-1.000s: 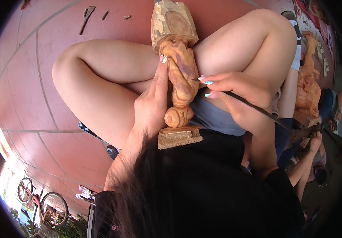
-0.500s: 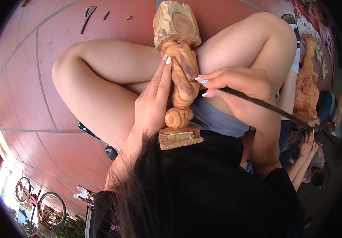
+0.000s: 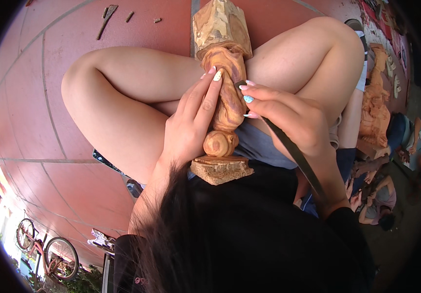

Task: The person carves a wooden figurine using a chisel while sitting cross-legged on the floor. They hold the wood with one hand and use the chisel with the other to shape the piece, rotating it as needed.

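A carved wooden figure (image 3: 225, 97) with a rough block base at each end lies lengthwise between my bent knees, resting against my lap. My left hand (image 3: 191, 122) lies flat along its left side, fingers stretched up the carving and steadying it. My right hand (image 3: 288, 115) is closed around a long dark carving tool (image 3: 293, 151), whose tip meets the wood near the middle of the figure; the handle runs down past my wrist. My dark hair and black top hide the lower part of the view.
Red tiled floor (image 3: 40, 97) spreads to the left, with a few small tools or wood chips (image 3: 107, 17) lying at the top. Another orange wood carving (image 3: 376, 107) stands at right, near other seated people (image 3: 381, 205). A bicycle (image 3: 49, 249) stands at lower left.
The view has drawn closer to the carving. My right hand has shifted slightly left toward the figure with the tool; my left hand stays along the wood.
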Motion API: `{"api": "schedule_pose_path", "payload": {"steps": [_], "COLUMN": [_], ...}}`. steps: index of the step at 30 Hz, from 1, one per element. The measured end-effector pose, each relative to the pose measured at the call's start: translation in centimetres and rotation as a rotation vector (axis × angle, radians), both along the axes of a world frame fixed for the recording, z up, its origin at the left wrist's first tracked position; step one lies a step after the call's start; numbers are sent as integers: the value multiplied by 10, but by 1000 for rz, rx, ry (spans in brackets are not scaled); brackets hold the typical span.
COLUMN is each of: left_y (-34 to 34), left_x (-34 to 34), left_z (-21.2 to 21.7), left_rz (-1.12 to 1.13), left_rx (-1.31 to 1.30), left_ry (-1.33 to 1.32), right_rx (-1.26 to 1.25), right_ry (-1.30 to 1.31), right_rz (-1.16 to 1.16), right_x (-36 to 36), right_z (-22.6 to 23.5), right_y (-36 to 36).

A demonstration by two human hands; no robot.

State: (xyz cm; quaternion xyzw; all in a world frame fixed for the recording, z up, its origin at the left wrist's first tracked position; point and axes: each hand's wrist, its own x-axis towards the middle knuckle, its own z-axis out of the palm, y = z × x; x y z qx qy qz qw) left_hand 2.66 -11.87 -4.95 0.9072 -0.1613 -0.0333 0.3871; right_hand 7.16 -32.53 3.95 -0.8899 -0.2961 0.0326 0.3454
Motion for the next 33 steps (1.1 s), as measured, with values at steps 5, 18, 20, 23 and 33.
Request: {"api": "schedule_pose_path", "payload": {"steps": [5, 18, 20, 23, 33], "left_y": [0, -2, -3, -3, -1], "left_x": [0, 0, -1, -3, -3], "left_z": [-2, -1, -1, 1, 0], "left_rz": [11, 17, 14, 24, 14], "left_rx": [-14, 32, 40, 42, 11], "left_ry": [-32, -60, -70, -52, -33], "right_rx": [75, 198, 184, 188, 201], "right_ry": [59, 69, 95, 191, 241], "right_rz": [-74, -129, -138, -126, -160], "right_x": [6, -2, -11, -12, -17], "right_z": [-1, -12, -10, 2, 3], "right_y": [0, 0, -3, -8, -9]}}
